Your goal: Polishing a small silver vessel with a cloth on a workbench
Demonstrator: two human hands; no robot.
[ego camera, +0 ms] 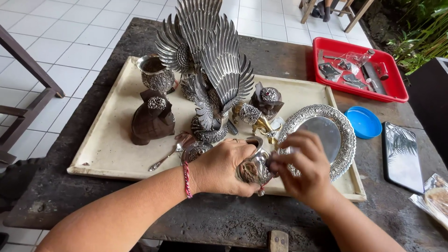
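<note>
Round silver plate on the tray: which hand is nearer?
Right. The right hand overlaps the round silver plate's lower-left rim in this view. The left hand sits further left, cupping a small silver cup that both hands hold.

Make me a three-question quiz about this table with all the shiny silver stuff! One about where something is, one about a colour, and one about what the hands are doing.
1. Where is the red tray?
A. at the table's far right corner
B. under the table
C. on the pale board

2. What colour is the small round lid beside the ornate round silver plate?
A. green
B. blue
C. yellow

3. What are the two hands doing?
A. resting flat on the table
B. lifting the winged bird statue
C. both holding a small silver cup

Answers:
1 A, it sits beyond the pale board, by the far right edge.
2 B, the lid is plainly blue.
3 C, the left hand and right hand meet around the small silver cup.
</note>
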